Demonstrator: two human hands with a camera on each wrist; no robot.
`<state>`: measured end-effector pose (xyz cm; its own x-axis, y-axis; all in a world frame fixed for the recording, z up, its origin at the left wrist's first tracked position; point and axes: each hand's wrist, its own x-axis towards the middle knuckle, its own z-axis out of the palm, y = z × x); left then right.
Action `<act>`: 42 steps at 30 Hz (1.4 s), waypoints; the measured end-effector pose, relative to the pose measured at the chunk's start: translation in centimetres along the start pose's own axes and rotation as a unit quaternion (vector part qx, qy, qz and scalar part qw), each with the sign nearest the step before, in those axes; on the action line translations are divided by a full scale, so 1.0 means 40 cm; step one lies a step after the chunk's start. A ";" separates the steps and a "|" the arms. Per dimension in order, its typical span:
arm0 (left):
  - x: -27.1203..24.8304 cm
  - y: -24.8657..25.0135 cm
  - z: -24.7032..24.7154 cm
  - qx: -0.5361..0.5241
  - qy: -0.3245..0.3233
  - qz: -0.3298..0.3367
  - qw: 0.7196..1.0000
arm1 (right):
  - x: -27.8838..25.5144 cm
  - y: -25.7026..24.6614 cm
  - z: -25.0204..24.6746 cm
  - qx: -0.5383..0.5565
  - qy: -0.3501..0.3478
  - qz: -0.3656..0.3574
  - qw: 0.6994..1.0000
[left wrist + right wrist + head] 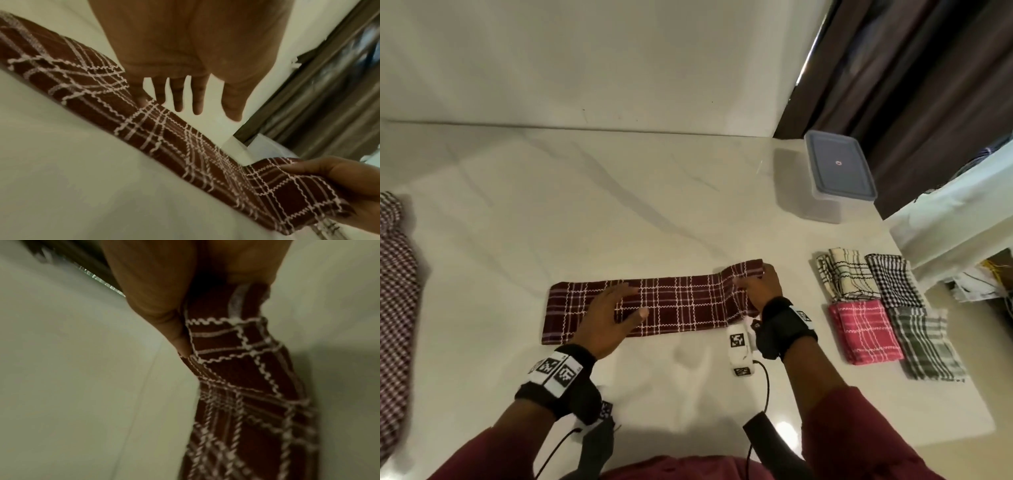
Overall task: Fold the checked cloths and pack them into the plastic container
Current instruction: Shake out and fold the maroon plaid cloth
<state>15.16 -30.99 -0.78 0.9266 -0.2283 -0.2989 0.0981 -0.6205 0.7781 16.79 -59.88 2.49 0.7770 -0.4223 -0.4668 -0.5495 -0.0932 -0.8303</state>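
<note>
A long maroon checked cloth (654,306) lies on the worktop (619,222). The left hand (607,317) hovers flat, grip released. The right hand (763,286) pinches the cloth's lifted end.

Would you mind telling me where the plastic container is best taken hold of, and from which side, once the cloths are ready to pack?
Probably by its two long side walls, below the overhanging rim, coming from the front. The plastic container sits at the table's far right corner with its grey lid still on; wall and curtain crowd its far side.

head overhead, wrists close, shared cloth (671,305)
</note>
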 end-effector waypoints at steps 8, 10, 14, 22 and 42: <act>-0.025 0.022 -0.123 -0.560 0.027 -0.140 0.816 | -0.118 -0.127 0.237 0.216 -0.317 -0.039 0.923; -0.030 0.013 -0.138 -0.514 0.069 -0.127 0.846 | -0.114 -0.100 0.276 0.078 -0.244 -0.123 0.959; -0.024 -0.036 -0.132 -0.445 0.158 -0.129 0.872 | -0.120 -0.024 0.317 -0.173 -0.244 -0.254 0.920; -0.027 -0.104 -0.136 -0.480 0.229 -0.140 0.835 | -0.109 0.039 0.427 -0.495 -0.277 -0.413 0.713; -0.025 -0.094 -0.082 -0.049 0.296 -0.126 0.946 | -0.105 0.077 0.458 -0.560 -0.296 -0.351 0.690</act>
<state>15.07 -25.97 -1.62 0.9074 0.3953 -0.1430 0.3492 -0.5194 0.7799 17.44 -41.86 -3.69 0.7796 0.4919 -0.3876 0.3900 -0.8656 -0.3139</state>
